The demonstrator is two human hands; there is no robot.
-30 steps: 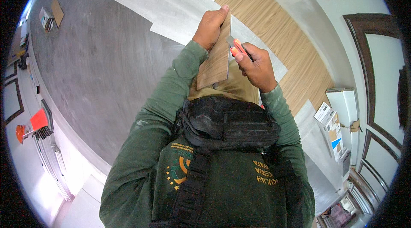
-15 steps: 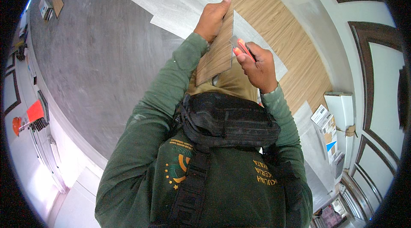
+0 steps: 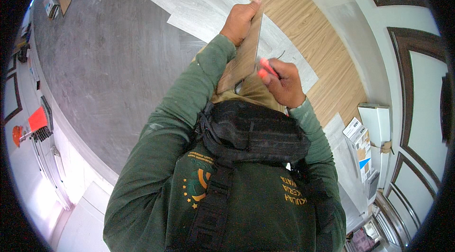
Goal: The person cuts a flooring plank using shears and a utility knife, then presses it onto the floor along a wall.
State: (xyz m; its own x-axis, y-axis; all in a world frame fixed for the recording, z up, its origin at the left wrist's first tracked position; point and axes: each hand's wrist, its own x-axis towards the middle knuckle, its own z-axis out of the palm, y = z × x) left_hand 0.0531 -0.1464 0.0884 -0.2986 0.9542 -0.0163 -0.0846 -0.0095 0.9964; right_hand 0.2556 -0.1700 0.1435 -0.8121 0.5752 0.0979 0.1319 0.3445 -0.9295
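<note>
My left hand is closed around the upper end of a wood-look flooring plank, which stands tilted in front of my lap. The plank's lower end is by my tan trousers. Closed in my right hand is a utility knife with a bright orange-red body. It is at the plank's right edge, low down; motion blurs its tip, so I cannot tell whether the blade touches. A thin dark sliver shows just above my right hand.
Wood-look planks cover the floor at right, beside pale grey planks. Bare dark grey floor spreads left. Cartons stand along the right wall; another box is far left. A black waist bag sits against me.
My right hand and the knife have moved down along the plank's edge. The plank has shifted slightly right and turned more edge-on. A thin dark sliver now shows above my right hand.
</note>
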